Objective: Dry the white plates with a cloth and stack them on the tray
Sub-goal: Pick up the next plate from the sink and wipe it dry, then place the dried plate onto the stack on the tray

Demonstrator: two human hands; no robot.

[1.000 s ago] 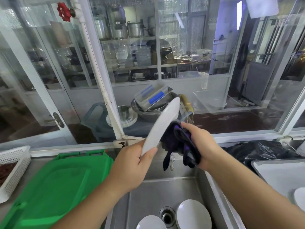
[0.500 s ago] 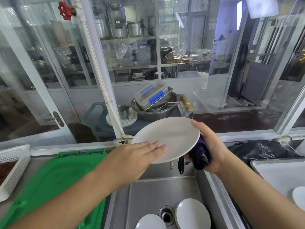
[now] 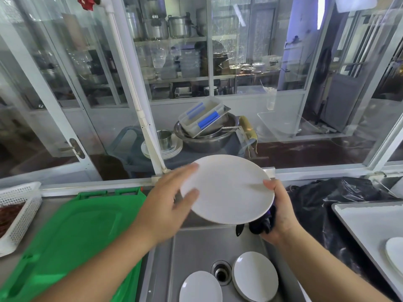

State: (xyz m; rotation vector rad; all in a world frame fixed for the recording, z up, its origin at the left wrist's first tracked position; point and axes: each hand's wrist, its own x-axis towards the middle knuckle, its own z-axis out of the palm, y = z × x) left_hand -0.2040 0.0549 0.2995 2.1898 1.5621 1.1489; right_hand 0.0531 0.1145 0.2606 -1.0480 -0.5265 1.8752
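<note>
From the head camera, you are holding one white plate (image 3: 226, 188) above the steel sink (image 3: 196, 247), lying nearly flat with its broad face turned up toward you and its far rim tipped slightly higher; being round, it is showing no long axis, only a wide oval stretching left to right. Your right hand (image 3: 281, 212) is gripping the plate's right edge, thumb curled over the rim and fingers underneath, bunching the dark purple cloth (image 3: 261, 223) against the underside. Your left hand (image 3: 168, 205) is lying open with fingers spread, its fingertips (image 3: 192, 168) resting on the plate's left rim; it is gripping nothing.

Against half a second ago, the plate is sitting in much the same flat pose, while your left hand is sliding back from the plate's face toward its edge. A second ago the plate was standing almost edge-on, pinched in your left hand.

Counting plates: one in your hands, and two spots in the sink basin, a single plate (image 3: 200, 286) left of the drain and what is probably a small stack (image 3: 255, 275) right of it. One more plate edge (image 3: 394, 251) is showing on the white tray (image 3: 359, 223) at the right. One green lid-like tray (image 3: 72, 240) is lying at your left, beside one white perforated basket (image 3: 19, 205).
</note>
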